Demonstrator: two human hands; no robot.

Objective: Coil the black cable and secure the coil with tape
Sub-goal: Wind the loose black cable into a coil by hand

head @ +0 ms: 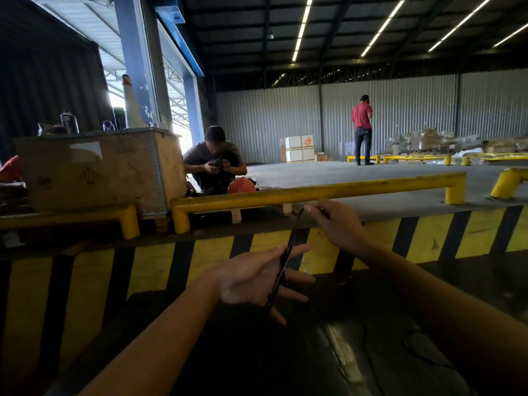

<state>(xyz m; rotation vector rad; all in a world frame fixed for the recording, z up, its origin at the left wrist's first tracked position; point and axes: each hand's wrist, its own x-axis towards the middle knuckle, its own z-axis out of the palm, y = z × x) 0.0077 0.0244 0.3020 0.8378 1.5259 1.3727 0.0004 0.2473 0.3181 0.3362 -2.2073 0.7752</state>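
Observation:
The black cable (pixel 291 244) runs taut between my two hands, low in the middle of the head view. My left hand (pixel 257 281) is palm up with fingers spread, and the cable lies wound across the palm and around the fingers. Up and to the right, my right hand (pixel 337 224) pinches the cable's upper end between thumb and forefinger, close under the yellow rail. More cable trails faintly over the dark surface (pixel 368 338) beneath my arms. No tape is visible.
A yellow guard rail (pixel 314 191) and a yellow-and-black striped curb (pixel 160 267) cross just ahead. A large crate (pixel 97 170) stands at the left. One person crouches behind the rail (pixel 214 158); another stands far off (pixel 363 130). White boxes (pixel 300 148) sit at the back wall.

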